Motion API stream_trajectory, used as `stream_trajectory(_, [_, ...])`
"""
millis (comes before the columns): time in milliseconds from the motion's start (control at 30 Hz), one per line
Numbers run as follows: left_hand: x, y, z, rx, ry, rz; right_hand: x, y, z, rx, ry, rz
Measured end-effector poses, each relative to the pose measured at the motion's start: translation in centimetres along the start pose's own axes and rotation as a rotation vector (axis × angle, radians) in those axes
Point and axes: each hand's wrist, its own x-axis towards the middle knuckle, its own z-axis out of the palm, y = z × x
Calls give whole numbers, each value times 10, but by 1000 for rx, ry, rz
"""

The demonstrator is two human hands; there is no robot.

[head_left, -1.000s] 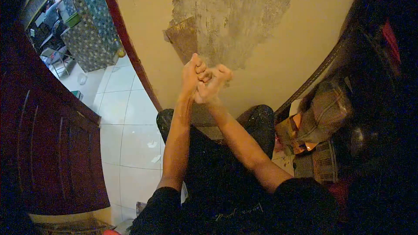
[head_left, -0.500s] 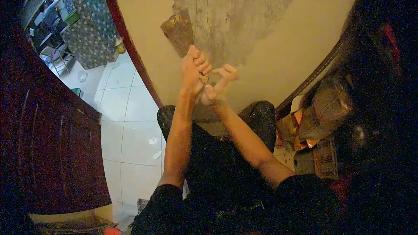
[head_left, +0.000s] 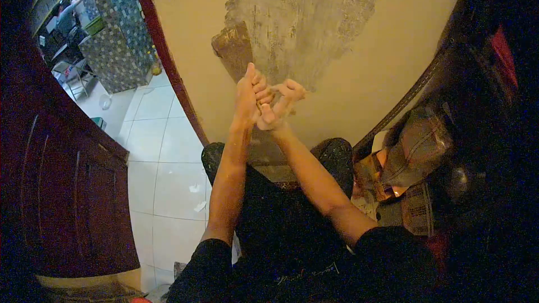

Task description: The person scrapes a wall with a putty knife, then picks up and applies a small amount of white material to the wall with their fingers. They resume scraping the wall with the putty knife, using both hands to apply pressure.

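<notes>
A wide-bladed scraper (head_left: 233, 50) leans against the wall, its blade brown and smeared, beside a rough grey patch (head_left: 303, 17) on the cream wall (head_left: 359, 73). My left hand (head_left: 250, 98) is wrapped around its handle, thumb pointing up toward the blade. Close against it, my right hand (head_left: 281, 105) has curled fingers, and its thumb meets the left fingers near the handle's lower end. What lies inside the right hand, if anything, is hidden.
My knees (head_left: 337, 157) are bent close to the wall. A dark wooden door (head_left: 78, 191) stands on the left, by white floor tiles (head_left: 174, 185) with scattered scraps. Bags (head_left: 418, 140) and a crate (head_left: 418, 213) lie at right. Another person (head_left: 67, 19) is far back left.
The right hand has drawn in against my left hand, its thumb now meeting the left fingers. The wall, hands and scraper appear slightly lower in view.
</notes>
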Motion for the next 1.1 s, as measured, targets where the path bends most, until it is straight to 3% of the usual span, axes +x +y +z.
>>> stream_trajectory(200, [-3, 2, 11, 57, 53, 39, -3, -10, -2, 156, 62, 25])
stream_trajectory(300, [0, 5, 11, 79, 75, 26, 3, -9, 4, 115, -36, 95])
stream_trajectory(333, [2, 4, 7, 82, 75, 22, 3, -8, 3, 81, -40, 30])
stream_trajectory(400, [7, 1, -1, 47, 40, -4, 3, -4, 2, 47, -45, -39])
stream_trajectory(500, [4, -1, 1, -36, -39, 25, -2, -7, 1, 54, -44, 2])
stream_trajectory(700, [16, -7, -9, 26, 50, -11, -3, -9, -15, 46, -33, 67])
stream_trajectory(833, [9, -4, -2, -10, -53, 37, -3, -2, -9, 90, -3, 80])
stream_trajectory(933, [8, -6, 4, 4, 112, -46, 0, -5, 1, 127, -29, 131])
stream_trajectory(1000, [15, -5, -1, 107, 106, 31, 6, -9, 3, 154, -66, 172])
stream_trajectory(1100, [7, 0, 6, 24, -6, 17, -5, 5, -6, 65, 52, 88])
